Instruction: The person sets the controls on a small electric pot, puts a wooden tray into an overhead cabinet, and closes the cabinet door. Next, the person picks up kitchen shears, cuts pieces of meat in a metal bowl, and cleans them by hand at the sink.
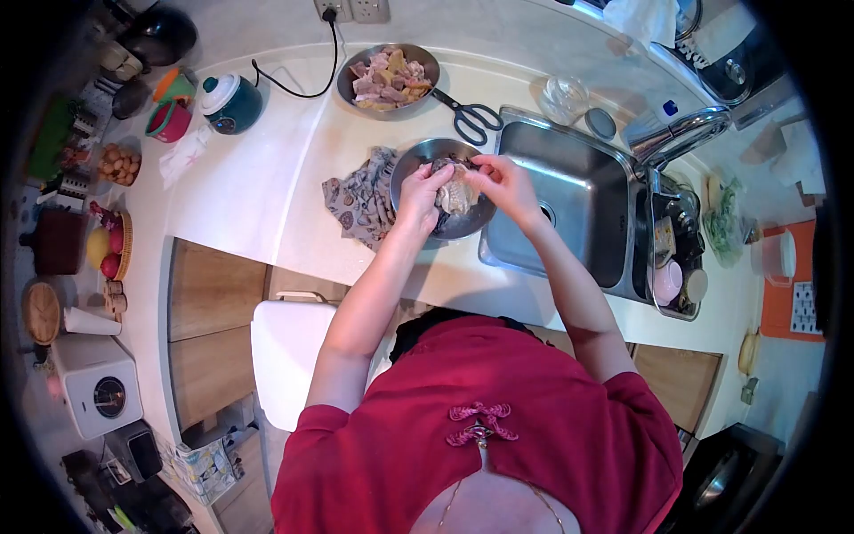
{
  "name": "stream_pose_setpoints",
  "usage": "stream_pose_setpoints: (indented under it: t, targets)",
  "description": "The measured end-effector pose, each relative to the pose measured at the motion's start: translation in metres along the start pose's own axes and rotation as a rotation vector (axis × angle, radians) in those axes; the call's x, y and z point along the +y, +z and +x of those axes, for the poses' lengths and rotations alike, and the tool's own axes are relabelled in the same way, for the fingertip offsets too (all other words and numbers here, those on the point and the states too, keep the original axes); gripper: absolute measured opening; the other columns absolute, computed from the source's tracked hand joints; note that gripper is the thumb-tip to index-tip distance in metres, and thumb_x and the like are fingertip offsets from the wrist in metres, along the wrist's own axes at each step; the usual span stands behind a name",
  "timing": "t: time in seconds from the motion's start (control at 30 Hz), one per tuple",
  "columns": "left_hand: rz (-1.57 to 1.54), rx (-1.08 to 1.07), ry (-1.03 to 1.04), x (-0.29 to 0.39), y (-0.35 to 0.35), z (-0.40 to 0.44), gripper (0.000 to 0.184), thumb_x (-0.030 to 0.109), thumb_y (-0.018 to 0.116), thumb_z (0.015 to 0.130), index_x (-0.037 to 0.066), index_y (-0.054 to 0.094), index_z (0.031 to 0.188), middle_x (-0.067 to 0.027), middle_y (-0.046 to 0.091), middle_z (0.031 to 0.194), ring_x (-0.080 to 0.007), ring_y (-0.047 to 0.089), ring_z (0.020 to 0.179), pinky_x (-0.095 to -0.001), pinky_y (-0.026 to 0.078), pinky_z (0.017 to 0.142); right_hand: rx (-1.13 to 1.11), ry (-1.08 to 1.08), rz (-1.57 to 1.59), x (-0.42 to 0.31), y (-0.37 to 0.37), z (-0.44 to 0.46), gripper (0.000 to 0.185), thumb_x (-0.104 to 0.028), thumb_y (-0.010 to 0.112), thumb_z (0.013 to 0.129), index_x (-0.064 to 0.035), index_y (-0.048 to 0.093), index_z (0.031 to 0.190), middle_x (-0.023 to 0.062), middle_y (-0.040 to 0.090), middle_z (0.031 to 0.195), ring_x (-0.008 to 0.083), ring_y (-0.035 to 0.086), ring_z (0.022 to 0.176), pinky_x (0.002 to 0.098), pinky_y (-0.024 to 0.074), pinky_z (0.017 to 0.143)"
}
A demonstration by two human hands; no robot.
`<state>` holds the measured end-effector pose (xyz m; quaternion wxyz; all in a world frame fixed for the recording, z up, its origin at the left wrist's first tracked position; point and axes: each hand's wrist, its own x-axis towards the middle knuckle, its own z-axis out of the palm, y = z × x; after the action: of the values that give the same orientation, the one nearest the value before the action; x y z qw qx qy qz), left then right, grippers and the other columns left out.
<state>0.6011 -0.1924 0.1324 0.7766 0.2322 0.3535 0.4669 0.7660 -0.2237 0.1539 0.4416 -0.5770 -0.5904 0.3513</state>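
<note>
Over a steel bowl [471, 228] both of my hands work on a pale, yellowish ribbed piece of food [458, 193], whose exact kind I cannot make out. My left hand [423, 192] grips its left side, thumb on top. The fingers of my right hand [503, 181] are pinched at its upper right edge. Dark, greyish bits show inside the bowl, partly hidden by my hands. A patterned grey cloth [358, 198] lies against the bowl's left side. Above the bowl, black-handled scissors [470, 117] rest on the counter, touching or near a pan of cut raw meat [389, 78].
Right of the bowl is a steel sink [569, 196] with a faucet [680, 133] and a dish rack [673, 258]. A green lidded pot [231, 104] stands at the left by a black power cord [307, 94]. A white lid-like panel [289, 356] sits below the counter edge.
</note>
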Motion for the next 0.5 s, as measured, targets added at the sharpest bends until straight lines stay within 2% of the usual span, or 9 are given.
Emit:
stream_pose_setpoints:
  t: [0.03, 0.1, 0.13, 0.2, 0.33, 0.43, 0.5]
  targets:
    - [0.004, 0.0, 0.003, -0.001, 0.001, 0.001, 0.02, 0.006, 0.061, 0.087, 0.001, 0.059, 0.106, -0.0085, 0.064, 0.099, -0.0171, 0.063, 0.09, -0.0305, 0.053, 0.079, 0.001, -0.003, 0.004, -0.002, -0.002, 0.0, 0.02, -0.011, 0.064, 0.083, 0.0001, 0.064, 0.1, 0.0029, 0.06, 0.072, 0.0098, 0.057, 0.07, 0.023, 0.0471, 0.063]
    - [0.042, -0.042, 0.02, -0.004, 0.005, 0.002, 0.02, 0.007, 0.059, 0.088, 0.002, 0.06, 0.107, -0.0084, 0.065, 0.099, -0.0169, 0.063, 0.088, -0.0309, 0.052, 0.079, 0.017, -0.147, -0.244, -0.005, -0.006, -0.002, 0.025, -0.012, 0.065, 0.083, -0.0003, 0.061, 0.104, 0.0035, 0.058, 0.067, 0.0105, 0.057, 0.061, 0.0225, 0.0461, 0.055]
    - [0.047, -0.038, 0.022, -0.005, 0.007, 0.001, 0.02, 0.007, 0.059, 0.088, 0.002, 0.06, 0.107, -0.0084, 0.065, 0.099, -0.0169, 0.063, 0.088, -0.0309, 0.052, 0.079, 0.016, -0.148, -0.238, -0.003, -0.01, -0.002, 0.025, -0.012, 0.065, 0.083, -0.0003, 0.061, 0.104, 0.0035, 0.058, 0.067, 0.0105, 0.057, 0.061, 0.0225, 0.0461, 0.055]
    - [0.102, -0.118, 0.046, -0.004, 0.012, 0.001, 0.021, 0.009, 0.057, 0.09, 0.001, 0.059, 0.109, -0.0083, 0.065, 0.1, -0.0171, 0.063, 0.087, -0.0313, 0.052, 0.08, -0.14, 0.248, 0.333, -0.001, -0.019, 0.003, 0.028, -0.013, 0.064, 0.083, -0.0013, 0.059, 0.109, 0.004, 0.06, 0.069, 0.0102, 0.056, 0.052, 0.0223, 0.0426, 0.046]
    - [0.151, -0.094, 0.029, -0.007, 0.018, 0.003, 0.023, 0.013, 0.055, 0.092, 0.001, 0.058, 0.111, -0.0081, 0.064, 0.1, -0.0171, 0.063, 0.088, -0.0312, 0.051, 0.08, -0.162, 0.281, 0.506, -0.002, -0.025, 0.008, 0.027, -0.011, 0.061, 0.085, -0.0025, 0.058, 0.111, 0.0041, 0.061, 0.071, 0.0091, 0.054, 0.046, 0.0213, 0.0383, 0.04]
    - [0.094, -0.181, 0.033, -0.012, 0.015, 0.01, 0.024, 0.015, 0.054, 0.093, 0.001, 0.057, 0.112, -0.0079, 0.064, 0.101, -0.017, 0.062, 0.091, -0.0308, 0.051, 0.081, -0.123, 0.251, 0.554, 0.009, -0.019, 0.01, 0.027, -0.011, 0.06, 0.085, -0.0037, 0.06, 0.112, 0.0034, 0.063, 0.073, 0.0062, 0.054, 0.051, 0.0219, 0.0393, 0.042]
    - [0.125, -0.169, 0.037, -0.013, 0.015, 0.009, 0.031, 0.014, 0.056, 0.092, 0.0, 0.053, 0.119, -0.0085, 0.063, 0.105, -0.0159, 0.06, 0.095, -0.0297, 0.05, 0.082, -0.031, 0.128, 0.413, 0.014, -0.015, 0.01, 0.027, -0.012, 0.061, 0.085, -0.0053, 0.062, 0.112, 0.0016, 0.064, 0.075, 0.0033, 0.052, 0.056, 0.0222, 0.0394, 0.045]
